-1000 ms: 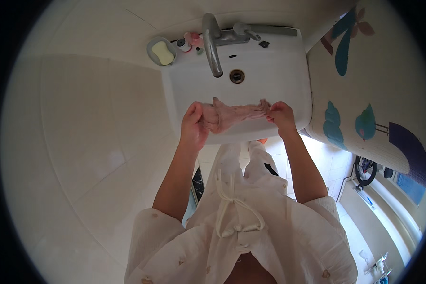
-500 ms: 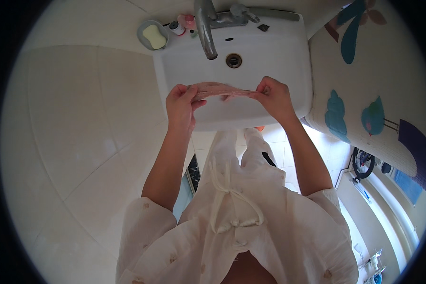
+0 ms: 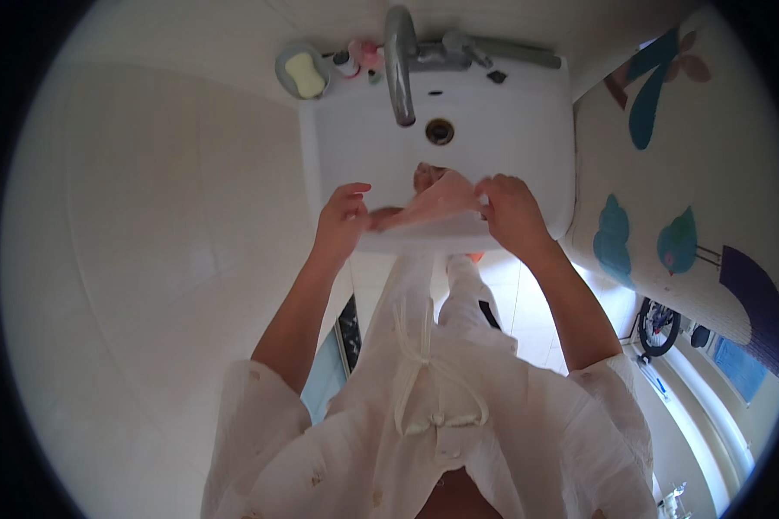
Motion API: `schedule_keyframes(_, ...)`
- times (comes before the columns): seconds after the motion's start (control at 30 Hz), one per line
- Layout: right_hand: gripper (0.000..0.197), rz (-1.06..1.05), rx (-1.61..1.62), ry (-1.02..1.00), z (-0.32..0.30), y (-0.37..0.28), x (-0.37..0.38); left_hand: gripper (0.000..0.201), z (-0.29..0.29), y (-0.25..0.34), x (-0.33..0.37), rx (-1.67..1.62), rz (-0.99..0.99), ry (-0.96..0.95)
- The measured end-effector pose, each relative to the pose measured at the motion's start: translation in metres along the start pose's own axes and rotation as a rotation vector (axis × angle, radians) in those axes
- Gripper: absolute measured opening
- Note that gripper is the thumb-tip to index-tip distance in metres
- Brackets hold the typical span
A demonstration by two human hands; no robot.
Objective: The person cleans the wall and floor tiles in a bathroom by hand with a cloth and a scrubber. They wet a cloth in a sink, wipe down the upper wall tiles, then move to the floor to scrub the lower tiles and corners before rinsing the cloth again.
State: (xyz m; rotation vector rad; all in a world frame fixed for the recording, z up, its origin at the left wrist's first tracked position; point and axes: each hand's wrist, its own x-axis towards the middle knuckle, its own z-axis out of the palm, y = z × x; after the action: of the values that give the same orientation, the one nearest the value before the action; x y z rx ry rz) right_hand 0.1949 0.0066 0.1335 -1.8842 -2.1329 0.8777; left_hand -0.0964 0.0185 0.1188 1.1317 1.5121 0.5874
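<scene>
A thin pink cloth [image 3: 441,201] hangs between my two hands over the near part of the white sink [image 3: 325,160]. Its far corner and its left end look darker and brownish, and motion smears them. My left hand [image 3: 341,223] is at the cloth's left end, index finger stretched out, the other fingers closed against the fabric. At the right end, my right hand [image 3: 512,212] pinches the cloth's edge between thumb and curled fingers. Exactly what kind of cloth it is does not show.
Beyond the hands a metal faucet [image 3: 400,73] reaches over the sink's drain [image 3: 440,131]. At the back left corner sit a soap dish [image 3: 286,62] with a pale soap bar [image 3: 305,75], a small bottle [image 3: 345,64] and a pink item [image 3: 369,54]. A tiled wall [image 3: 138,216] rises at left.
The cloth was pulled taut and narrow between my hands; now it is slack and spread wider. Both hands have come nearer to me, and the view has shifted slightly.
</scene>
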Motion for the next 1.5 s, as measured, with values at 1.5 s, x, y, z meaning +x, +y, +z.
schedule_keyframes(1.5, 0.059, -0.132, -0.218, -0.010, -0.070, -0.006, 0.040, 0.051, -0.080, 0.063, 0.049, 0.529, 0.104, -0.173)
